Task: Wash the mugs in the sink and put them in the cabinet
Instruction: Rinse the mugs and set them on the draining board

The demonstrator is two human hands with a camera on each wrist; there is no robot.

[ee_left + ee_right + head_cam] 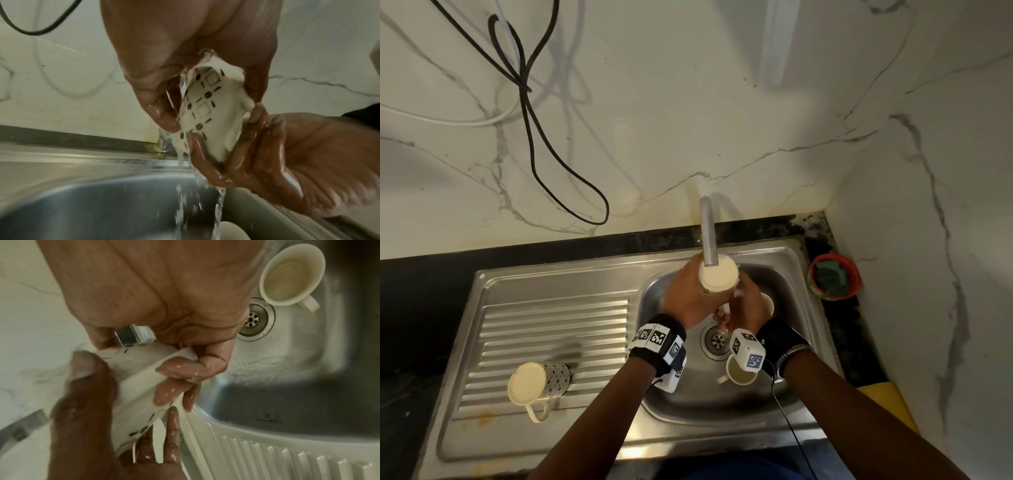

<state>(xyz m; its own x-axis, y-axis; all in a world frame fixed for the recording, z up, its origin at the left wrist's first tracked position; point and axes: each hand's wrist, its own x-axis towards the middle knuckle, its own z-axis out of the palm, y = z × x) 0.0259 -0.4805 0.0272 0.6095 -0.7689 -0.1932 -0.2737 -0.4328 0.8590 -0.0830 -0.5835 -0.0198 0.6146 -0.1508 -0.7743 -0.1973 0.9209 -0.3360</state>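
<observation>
A white mug with a black dot-and-line pattern is held right under the tap spout, above the sink basin. My left hand grips its side. My right hand curls round the other side, fingers wet. Water streams off the mug into the basin. A second mug sits in the basin by the drain, and a third peeks out behind my right hand. A patterned mug rests on the drainboard.
The ribbed drainboard lies left of the basin. A red bowl with a green scrubber sits in the right corner of the black counter. Black and white cables hang on the marble wall. A wall closes in on the right.
</observation>
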